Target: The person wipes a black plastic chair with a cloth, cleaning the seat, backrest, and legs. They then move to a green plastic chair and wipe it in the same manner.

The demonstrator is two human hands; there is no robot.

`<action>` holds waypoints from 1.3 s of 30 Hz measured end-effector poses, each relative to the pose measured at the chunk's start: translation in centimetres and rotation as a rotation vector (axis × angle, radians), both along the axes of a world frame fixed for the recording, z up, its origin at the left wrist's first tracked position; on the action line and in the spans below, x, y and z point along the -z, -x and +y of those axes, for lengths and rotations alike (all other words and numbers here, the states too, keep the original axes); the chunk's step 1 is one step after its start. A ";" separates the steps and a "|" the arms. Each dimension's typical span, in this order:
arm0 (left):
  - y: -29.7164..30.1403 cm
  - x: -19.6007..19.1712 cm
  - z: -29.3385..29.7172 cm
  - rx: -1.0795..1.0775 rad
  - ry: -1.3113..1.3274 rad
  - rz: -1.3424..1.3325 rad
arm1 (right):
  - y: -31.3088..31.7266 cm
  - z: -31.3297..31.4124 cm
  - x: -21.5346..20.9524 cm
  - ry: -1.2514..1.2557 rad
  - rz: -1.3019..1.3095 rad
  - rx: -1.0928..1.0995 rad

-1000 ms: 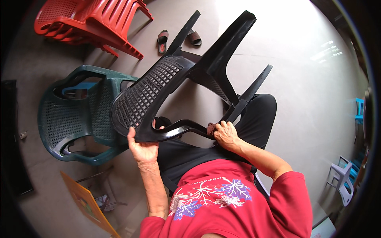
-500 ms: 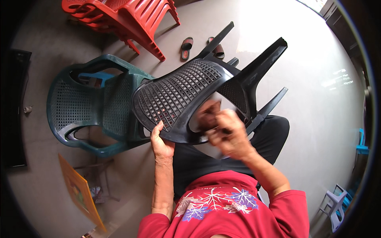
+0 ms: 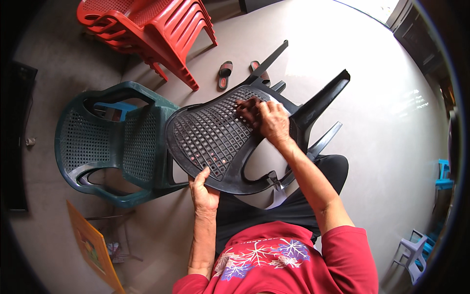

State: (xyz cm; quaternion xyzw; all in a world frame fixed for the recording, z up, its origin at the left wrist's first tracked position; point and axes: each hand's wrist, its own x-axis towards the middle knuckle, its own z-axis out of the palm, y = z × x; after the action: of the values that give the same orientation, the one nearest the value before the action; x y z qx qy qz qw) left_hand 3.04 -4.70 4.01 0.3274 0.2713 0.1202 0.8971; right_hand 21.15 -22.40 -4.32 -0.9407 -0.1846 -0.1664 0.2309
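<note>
A black plastic armchair [image 3: 208,139] lies tipped over my lap, its latticed backrest facing up and its legs pointing away to the upper right. My left hand [image 3: 204,196] grips the near rim of that backrest, thumb on top and the other fingers hidden underneath. In my right hand [image 3: 275,121] is a bunched dark brown cloth [image 3: 248,111], pressed against the far right part of the lattice. Beyond the backrest's left side stands a green plastic armchair [image 3: 139,139], partly overlapped by the black one.
Stacked red plastic chairs [image 3: 161,34] stand at the far left. Two slippers [image 3: 225,73] lie on the floor beyond the black chair. An orange-framed board [image 3: 93,240] leans at the near left. Small stools, one pale purple [image 3: 415,255] and one blue [image 3: 444,176], are at the right.
My right hand has moved the cloth from beside the chair's armrest opening, up and away onto the lattice. My left hand keeps its hold on the rim. The view has shifted slightly.
</note>
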 end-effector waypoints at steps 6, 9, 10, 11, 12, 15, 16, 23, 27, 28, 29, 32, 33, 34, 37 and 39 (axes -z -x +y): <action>1.4 3.0 -1.7 0.062 0.062 0.015 | -3.5 -5.3 3.2 -0.016 0.159 0.268; 1.5 3.7 -1.7 0.111 0.031 -0.024 | -2.0 -6.3 6.1 -0.257 0.151 0.279; 1.4 3.8 -1.6 0.125 0.010 -0.035 | -1.2 -6.0 6.5 -0.295 0.070 0.269; 1.5 3.8 -1.4 0.125 0.015 -0.030 | -0.2 -5.2 6.0 -0.335 -0.005 0.259; 1.5 3.7 -1.3 0.124 0.019 -0.027 | 0.8 -3.9 4.7 -0.324 -0.033 0.236; 1.5 4.2 -1.6 0.117 -0.012 -0.024 | 4.7 0.3 1.4 -0.463 -0.125 -0.065; 1.6 4.6 -1.5 0.123 0.022 -0.030 | 6.9 1.9 0.3 -0.473 -0.123 -0.128; 2.9 4.9 -0.9 0.128 0.060 0.141 | 16.7 4.6 -1.4 -0.477 -0.079 -0.477; 4.1 7.3 -0.1 0.000 -0.118 0.141 | 10.6 4.3 0.1 -0.402 -0.131 -0.367; 4.0 7.1 -0.3 0.014 -0.150 0.134 | 8.6 3.9 1.0 -0.354 -0.160 -0.261; 4.0 6.8 -0.3 0.018 -0.188 0.127 | 7.1 3.7 1.4 -0.288 -0.135 -0.180; 4.2 7.4 0.5 0.027 -0.234 0.115 | 1.9 2.9 3.7 -0.219 -0.198 -0.084; 4.2 7.5 0.6 0.029 -0.227 0.108 | 0.4 2.9 4.0 -0.211 -0.232 -0.036; 4.1 7.4 0.7 0.031 -0.220 0.100 | -0.7 2.8 4.3 -0.188 -0.188 0.057; 4.1 7.4 0.1 0.019 -0.183 0.060 | -2.8 3.2 5.6 -0.165 -0.061 0.299; 3.8 7.7 0.3 0.023 -0.154 0.052 | -1.5 4.2 4.5 -0.309 -0.017 0.134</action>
State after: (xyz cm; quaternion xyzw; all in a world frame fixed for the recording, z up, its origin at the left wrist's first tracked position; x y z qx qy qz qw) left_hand -0.75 -4.36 -3.66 0.4016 0.2806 0.1221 0.8632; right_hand 22.67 -18.20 -8.78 -0.9028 -0.0955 -0.2156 0.3596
